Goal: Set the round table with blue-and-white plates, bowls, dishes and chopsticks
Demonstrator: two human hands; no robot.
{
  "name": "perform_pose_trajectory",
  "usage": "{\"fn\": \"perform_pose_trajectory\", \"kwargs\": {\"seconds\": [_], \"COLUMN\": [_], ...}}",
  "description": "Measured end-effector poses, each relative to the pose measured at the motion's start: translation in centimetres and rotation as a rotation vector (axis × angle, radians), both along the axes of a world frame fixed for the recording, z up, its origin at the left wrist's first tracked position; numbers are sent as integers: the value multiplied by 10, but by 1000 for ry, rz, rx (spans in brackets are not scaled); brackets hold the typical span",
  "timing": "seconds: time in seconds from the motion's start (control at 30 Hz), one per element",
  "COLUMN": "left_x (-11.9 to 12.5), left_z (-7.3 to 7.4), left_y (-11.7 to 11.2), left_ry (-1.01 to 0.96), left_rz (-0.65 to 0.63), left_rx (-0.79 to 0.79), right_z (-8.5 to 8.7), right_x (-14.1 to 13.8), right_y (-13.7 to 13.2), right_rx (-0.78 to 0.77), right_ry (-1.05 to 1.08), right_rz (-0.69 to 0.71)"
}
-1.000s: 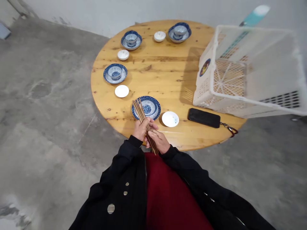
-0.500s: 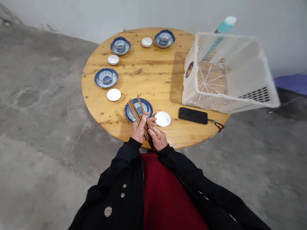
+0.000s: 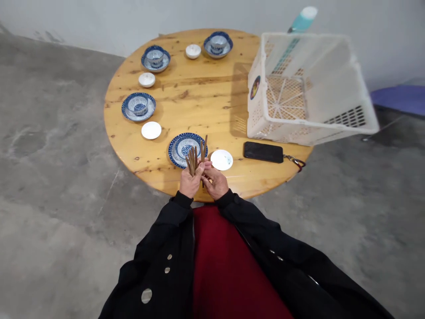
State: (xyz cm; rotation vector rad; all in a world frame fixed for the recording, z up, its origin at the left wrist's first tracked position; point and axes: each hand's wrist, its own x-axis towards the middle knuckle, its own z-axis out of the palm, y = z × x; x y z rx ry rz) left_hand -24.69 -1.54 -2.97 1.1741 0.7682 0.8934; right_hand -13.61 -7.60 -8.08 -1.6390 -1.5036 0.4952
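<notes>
Several brown wooden chopsticks (image 3: 191,160) stand bunched in my left hand (image 3: 190,182), which is closed around them. My right hand (image 3: 216,183) meets it from the right, its fingers closed on a pair of chopsticks (image 3: 203,153) a little apart from the bunch. Both hands are over the near edge of the table. Just beyond them, a blue-and-white bowl sits on a blue-rimmed plate (image 3: 172,156), partly covered by the chopsticks. To its right lies a small white dish (image 3: 222,160).
On the round wooden table (image 3: 199,104) are more bowls on blue-patterned plates (image 3: 138,106) and small white dishes (image 3: 151,130) along the left and far edges. A white plastic crate (image 3: 257,110) stands at the right, with a black phone (image 3: 263,152) in front of it.
The chopsticks have tipped from slanting left to nearly upright. A pair now stands apart on the right, by my right hand. The whole view has shifted slightly.
</notes>
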Motion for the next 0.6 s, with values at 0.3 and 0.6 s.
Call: {"fn": "perform_pose_trajectory", "kwargs": {"seconds": [0.3,0.6], "left_x": [-12,-36], "left_z": [-7,-26], "left_y": [3,-2], "left_ry": [30,50], "left_rz": [134,195], "left_rx": [131,130], "right_z": [-1,-19], "right_x": [8,18], "right_y": [3,1], "right_rx": [-5,-43], "right_ry": [-15,-10], "right_rz": [-60,-95]}}
